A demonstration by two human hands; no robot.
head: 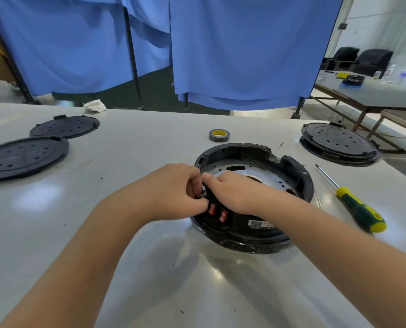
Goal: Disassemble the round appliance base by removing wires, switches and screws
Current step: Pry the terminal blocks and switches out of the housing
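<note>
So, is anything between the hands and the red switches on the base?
Nothing visible. Both hands, left and right, are already at the base's near rim, fingers curled on a small black part just above the two red switches. What they pinch is hidden.

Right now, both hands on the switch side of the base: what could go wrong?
1. Both hands, left hand and right hand, pinch at the rim of the round base above the red switches; nothing braces the base, so it may slide.
2. The screwdriver lies loose beside the right forearm; a sweep could knock it away.
</note>
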